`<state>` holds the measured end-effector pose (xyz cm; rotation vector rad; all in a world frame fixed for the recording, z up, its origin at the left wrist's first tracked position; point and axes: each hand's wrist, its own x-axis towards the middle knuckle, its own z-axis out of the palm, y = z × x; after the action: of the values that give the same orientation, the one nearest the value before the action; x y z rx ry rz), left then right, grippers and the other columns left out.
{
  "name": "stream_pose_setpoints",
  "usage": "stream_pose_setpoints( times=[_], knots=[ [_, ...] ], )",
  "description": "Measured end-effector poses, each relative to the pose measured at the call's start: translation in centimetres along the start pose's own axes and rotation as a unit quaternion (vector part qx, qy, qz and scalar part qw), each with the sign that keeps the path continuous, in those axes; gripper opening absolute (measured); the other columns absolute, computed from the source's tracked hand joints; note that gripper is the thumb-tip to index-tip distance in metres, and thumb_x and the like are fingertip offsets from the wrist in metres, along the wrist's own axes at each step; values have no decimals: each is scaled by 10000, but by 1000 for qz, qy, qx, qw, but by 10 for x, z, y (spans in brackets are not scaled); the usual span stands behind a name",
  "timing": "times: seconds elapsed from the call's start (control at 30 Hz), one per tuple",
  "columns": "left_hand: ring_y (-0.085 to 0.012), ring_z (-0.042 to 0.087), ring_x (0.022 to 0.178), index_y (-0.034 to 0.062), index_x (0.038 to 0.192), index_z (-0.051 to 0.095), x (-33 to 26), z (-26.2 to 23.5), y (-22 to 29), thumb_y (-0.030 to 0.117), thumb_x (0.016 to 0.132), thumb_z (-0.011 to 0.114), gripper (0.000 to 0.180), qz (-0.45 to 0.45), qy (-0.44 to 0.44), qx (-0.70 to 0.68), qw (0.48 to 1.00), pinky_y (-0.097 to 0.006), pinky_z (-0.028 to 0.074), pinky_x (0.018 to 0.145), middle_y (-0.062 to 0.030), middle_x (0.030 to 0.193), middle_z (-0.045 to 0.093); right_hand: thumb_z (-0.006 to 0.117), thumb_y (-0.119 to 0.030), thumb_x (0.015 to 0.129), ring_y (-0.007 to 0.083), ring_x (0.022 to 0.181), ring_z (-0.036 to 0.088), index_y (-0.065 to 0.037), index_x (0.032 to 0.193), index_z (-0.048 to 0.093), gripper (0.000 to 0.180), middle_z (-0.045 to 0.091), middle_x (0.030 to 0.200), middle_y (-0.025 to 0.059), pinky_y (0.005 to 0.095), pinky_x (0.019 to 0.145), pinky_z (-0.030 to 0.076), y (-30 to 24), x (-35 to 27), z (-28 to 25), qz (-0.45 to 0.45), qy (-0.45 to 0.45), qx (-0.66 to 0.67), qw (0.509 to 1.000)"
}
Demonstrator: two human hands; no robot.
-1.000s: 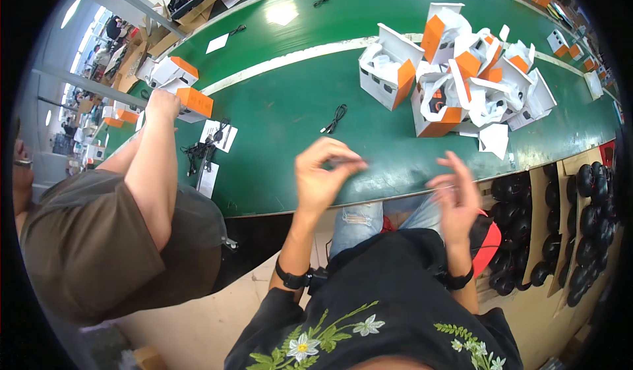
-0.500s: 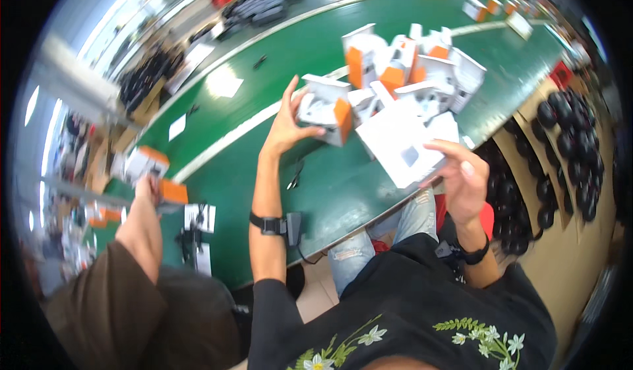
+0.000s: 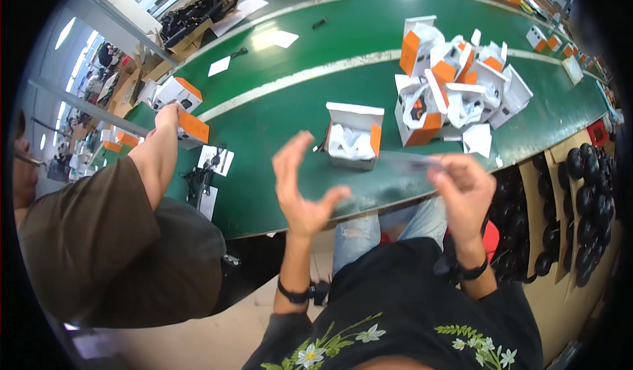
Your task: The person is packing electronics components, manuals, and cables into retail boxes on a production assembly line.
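Note:
My left hand is raised with its fingers spread and holds nothing. My right hand pinches a thin clear plastic sheet that reaches left toward the other hand. Just beyond both hands, an open white and orange box with white wrapping inside stands on the green conveyor belt.
A heap of open white and orange boxes lies on the belt at the right. A person in a brown shirt sits at my left, a hand on another box. Black round parts fill cartons at the right.
The open box that my left hand held half a second ago now stands on the belt. My left hand has drawn back empty, and my right hand now holds the clear sheet.

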<state>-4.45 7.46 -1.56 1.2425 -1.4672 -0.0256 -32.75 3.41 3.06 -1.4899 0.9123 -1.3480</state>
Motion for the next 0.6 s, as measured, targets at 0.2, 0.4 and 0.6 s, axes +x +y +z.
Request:
stream_pose_setpoints(
  times=[0.2,0.4,0.6],
  knots=[
    [-229,728,933,70,1003,863,-11,20,40,-31,779,896,248,-116,-47,-203,971,-369,574,845,-67,881,809,852,78,825,282,1195,717,-20,1190,798,381,790,1236,136,343,809,642,-10,3,33,-118,-104,-189,969],
    [-261,680,996,128,1124,837,38,12,21,76,768,900,366,148,-184,-3,972,-434,516,873,-29,1010,786,817,65,780,295,859,756,-44,1073,812,313,773,992,84,403,725,605,-44,34,9,-285,-171,-410,849],
    [-292,596,1242,73,1302,739,69,0,-16,354,793,920,609,192,-330,278,882,-471,473,1035,-54,1228,714,818,81,783,299,842,778,-48,1059,834,305,778,935,116,371,721,613,-37,58,29,-227,-66,-347,907]
  ],
)
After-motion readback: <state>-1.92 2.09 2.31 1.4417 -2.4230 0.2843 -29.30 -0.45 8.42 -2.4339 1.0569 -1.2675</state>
